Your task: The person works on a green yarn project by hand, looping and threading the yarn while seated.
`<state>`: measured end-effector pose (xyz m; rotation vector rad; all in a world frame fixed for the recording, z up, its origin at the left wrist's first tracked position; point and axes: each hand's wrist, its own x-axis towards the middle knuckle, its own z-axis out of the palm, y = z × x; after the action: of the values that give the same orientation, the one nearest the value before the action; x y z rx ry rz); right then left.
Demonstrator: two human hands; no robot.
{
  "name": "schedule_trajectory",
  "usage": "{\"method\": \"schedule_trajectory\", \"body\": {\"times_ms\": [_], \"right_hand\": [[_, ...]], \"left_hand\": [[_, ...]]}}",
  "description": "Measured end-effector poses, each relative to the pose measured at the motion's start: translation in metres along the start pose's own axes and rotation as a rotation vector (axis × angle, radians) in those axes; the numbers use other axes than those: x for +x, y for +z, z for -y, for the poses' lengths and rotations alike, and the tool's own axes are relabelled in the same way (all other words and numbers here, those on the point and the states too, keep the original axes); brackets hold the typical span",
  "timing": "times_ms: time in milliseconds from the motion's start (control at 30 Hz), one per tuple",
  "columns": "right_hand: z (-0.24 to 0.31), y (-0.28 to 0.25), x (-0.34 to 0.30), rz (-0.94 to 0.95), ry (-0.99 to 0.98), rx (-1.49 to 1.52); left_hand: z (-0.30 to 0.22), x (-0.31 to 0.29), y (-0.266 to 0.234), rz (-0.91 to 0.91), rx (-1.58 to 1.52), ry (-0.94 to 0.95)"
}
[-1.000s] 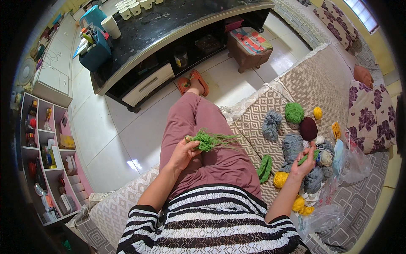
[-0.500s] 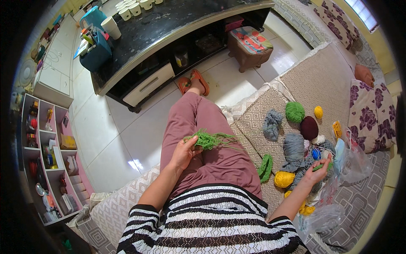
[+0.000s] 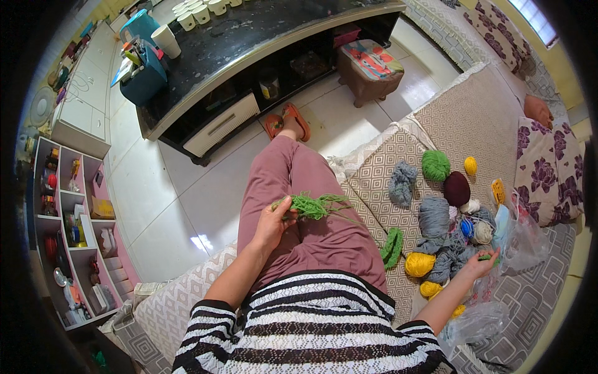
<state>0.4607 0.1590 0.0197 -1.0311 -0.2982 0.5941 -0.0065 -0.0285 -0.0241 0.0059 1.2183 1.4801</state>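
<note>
Head view shows me loose, stringy green yarn [image 3: 313, 206] pinched in the left hand [image 3: 272, 225], right hand [image 3: 479, 267] half-curled round a small green piece [image 3: 485, 257].

Top of frame: black-topped table [image 3: 268, 31], on which white cups [image 3: 200, 14] are grouped and a blue caddy [image 3: 143, 86] is set. Upper right: brown stool [image 3: 372, 71], with patterned top. Left: compartmented shelf unit [image 3: 92, 167]. Right edge: floral cushion [image 3: 548, 171].

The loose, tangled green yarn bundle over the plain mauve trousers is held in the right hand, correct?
No, it's the wrong hand: the head view shows the left hand holding the loose, tangled green yarn bundle over the plain mauve trousers.
</note>
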Motion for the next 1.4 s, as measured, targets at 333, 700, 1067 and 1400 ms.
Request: {"method": "schedule_trajectory", "body": {"times_ms": [333, 700, 1067, 1400], "right_hand": [[-0.042, 0.041, -0.138, 0.804, 0.043, -0.826], [-0.096, 0.087, -0.283, 1.574, 0.753, -0.706], [-0.080, 0.090, -0.281, 1.026, 1.272, -0.246], [-0.077, 0.087, -0.292, 1.228, 1.052, -0.426]], "left_hand": [[-0.005, 0.002, 0.015, 0.122, 0.072, -0.019], [-0.007, -0.004, 0.035, 0.270, 0.131, 0.081], [-0.005, 0.001, 0.016, 0.500, 0.082, -0.112], [-0.010, 0.004, 0.030, 0.266, 0.598, 0.270]]}}
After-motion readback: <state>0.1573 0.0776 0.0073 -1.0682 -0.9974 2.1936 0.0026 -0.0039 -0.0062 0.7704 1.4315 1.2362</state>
